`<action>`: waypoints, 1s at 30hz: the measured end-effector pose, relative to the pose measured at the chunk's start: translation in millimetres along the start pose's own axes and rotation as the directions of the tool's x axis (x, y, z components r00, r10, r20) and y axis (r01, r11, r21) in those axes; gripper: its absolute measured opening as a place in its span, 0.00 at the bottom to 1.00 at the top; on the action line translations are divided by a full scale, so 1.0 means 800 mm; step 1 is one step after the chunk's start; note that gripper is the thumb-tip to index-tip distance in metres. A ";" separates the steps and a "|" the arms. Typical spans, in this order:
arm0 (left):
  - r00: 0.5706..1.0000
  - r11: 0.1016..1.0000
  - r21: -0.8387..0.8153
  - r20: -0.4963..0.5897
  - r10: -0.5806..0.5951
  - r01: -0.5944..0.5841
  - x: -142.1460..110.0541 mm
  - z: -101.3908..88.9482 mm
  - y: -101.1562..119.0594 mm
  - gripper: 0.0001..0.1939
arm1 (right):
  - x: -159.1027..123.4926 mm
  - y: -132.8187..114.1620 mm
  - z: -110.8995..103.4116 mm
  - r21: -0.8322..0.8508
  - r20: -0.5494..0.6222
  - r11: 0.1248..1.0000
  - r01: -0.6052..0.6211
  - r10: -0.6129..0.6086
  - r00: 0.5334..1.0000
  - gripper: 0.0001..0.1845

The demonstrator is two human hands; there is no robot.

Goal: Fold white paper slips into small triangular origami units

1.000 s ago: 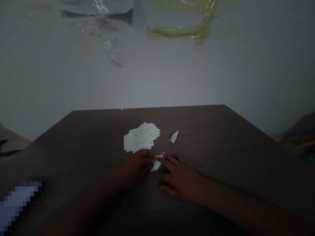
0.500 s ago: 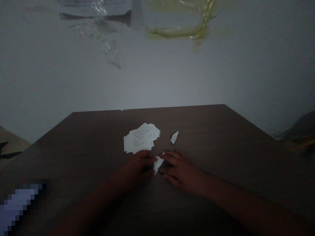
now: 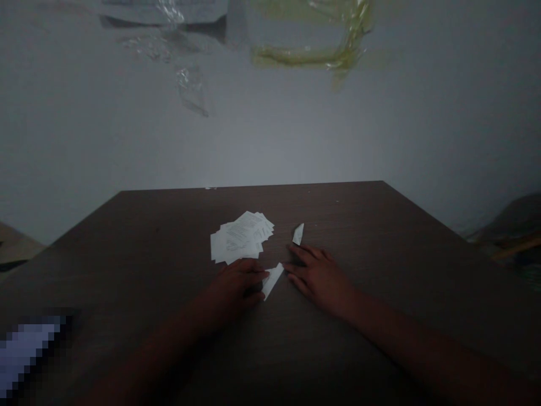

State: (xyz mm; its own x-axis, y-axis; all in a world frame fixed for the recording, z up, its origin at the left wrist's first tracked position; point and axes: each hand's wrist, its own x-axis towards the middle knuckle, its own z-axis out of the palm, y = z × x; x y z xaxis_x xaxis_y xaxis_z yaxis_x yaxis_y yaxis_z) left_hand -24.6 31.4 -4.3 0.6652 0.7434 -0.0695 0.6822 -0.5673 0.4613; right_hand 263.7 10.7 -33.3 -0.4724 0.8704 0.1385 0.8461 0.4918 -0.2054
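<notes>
A small folded piece of paper [image 3: 273,279] lies on the table between my two hands. My left hand [image 3: 239,287] grips its left side, fingertips and thumb on the paper. On the right, my right hand [image 3: 319,277] rests with its fingers spread, close to the paper's upper right tip and holding nothing. Just beyond its fingertips stands a second folded paper piece [image 3: 298,233]. A loose pile of printed paper slips [image 3: 242,237] spreads out behind my left hand.
The dark wooden table [image 3: 169,217] meets a pale wall [image 3: 287,124] at its far edge. Clear and yellow tape [image 3: 304,57] clings to the wall above. A blurred-out bright rectangle [image 3: 27,349] lies at the lower left.
My right hand has come off the folded paper and shifted right and slightly up, its fingers spread. My left hand stays on the paper.
</notes>
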 end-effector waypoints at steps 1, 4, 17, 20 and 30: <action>1.000 1.000 -0.006 -0.007 0.009 -0.009 0.001 0.002 -0.003 0.24 | 0.001 0.001 0.001 -0.001 0.002 1.000 -0.009 0.009 1.000 0.21; 0.999 0.999 -0.029 -0.032 0.026 -0.027 0.001 0.007 -0.011 0.23 | 0.001 0.002 0.005 0.021 -0.010 1.000 -0.005 0.005 1.000 0.22; 0.999 0.997 -0.057 -0.024 0.049 -0.050 -0.009 0.002 -0.007 0.20 | -0.015 -0.020 0.006 0.112 -0.003 0.957 0.266 -0.268 0.963 0.18; 0.998 0.997 -0.064 -0.032 0.051 -0.053 -0.007 0.006 -0.014 0.22 | -0.011 -0.013 0.006 0.064 -0.022 0.983 0.172 -0.171 0.985 0.18; 0.995 0.997 -0.026 -0.065 0.077 -0.079 -0.010 0.008 -0.003 0.23 | 0.003 -0.002 0.010 0.130 -0.041 0.989 0.068 -0.063 0.997 0.25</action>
State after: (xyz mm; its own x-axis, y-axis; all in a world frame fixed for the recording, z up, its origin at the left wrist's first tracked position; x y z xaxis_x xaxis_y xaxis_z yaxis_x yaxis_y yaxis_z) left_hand -29.6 24.8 -10.9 0.6950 0.7186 0.0237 0.6191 -0.6149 0.4885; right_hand 259.1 12.3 -40.7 -0.5139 0.8363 0.1909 0.7730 0.5480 -0.3197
